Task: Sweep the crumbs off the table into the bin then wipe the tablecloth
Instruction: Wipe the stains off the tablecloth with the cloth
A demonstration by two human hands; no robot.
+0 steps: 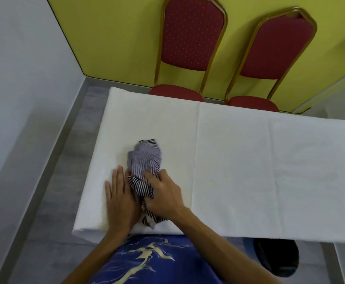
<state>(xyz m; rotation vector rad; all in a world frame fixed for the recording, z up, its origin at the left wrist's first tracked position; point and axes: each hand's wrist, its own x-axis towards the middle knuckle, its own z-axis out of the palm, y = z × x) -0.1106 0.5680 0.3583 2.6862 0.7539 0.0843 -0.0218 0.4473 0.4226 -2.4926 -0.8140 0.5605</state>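
A white tablecloth (pixel 239 165) covers the table in front of me. On its near left part lies a bunched striped black-and-white rag (pixel 145 158). My right hand (pixel 164 194) grips the rag's near end and presses it onto the cloth. My left hand (pixel 119 198) lies flat on the tablecloth just left of the rag, fingers together, touching its edge. A dark round bin (pixel 276 257) stands on the floor under the table's near edge, to my right. I see no crumbs on the cloth.
Two red chairs with gold frames (pixel 190 48) (pixel 274 50) stand at the table's far side against a yellow wall. A grey floor (pixel 50 201) runs along the table's left end beside a white wall.
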